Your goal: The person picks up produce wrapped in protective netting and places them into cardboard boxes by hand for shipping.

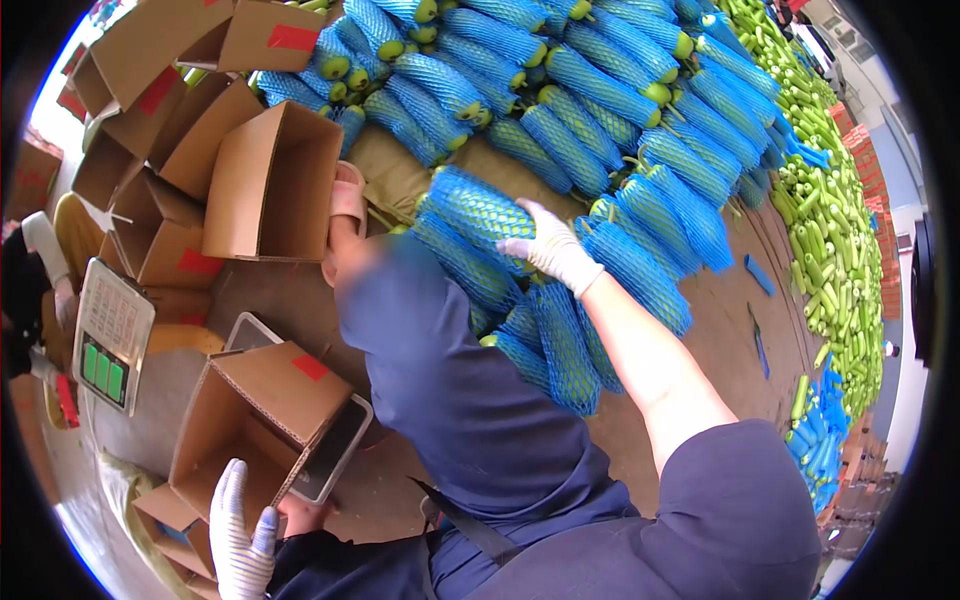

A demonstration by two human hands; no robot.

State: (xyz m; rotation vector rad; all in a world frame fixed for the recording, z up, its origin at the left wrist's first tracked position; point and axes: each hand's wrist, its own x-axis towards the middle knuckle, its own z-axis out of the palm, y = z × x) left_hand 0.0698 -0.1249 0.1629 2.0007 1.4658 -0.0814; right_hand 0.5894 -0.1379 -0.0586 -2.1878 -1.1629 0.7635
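This is a produce packing floor, the kind of shed where a harvest gets sorted and boxed. Long green gourds sleeved in blue foam netting (560, 110) lie heaped across the ground in a broad pile, and a second long bank of bare green gourds (830, 220) runs along the far wall. Spare blue net sleeves (815, 440) sit bundled near them. Open brown cardboard cartons with red tape patches (270, 185) stand stacked and tipped on the left, one resting on a flat platform scale (335, 455), beside a grey weighing display with green digits (108, 335). The floor is bare and brown, covered with cardboard sheets.
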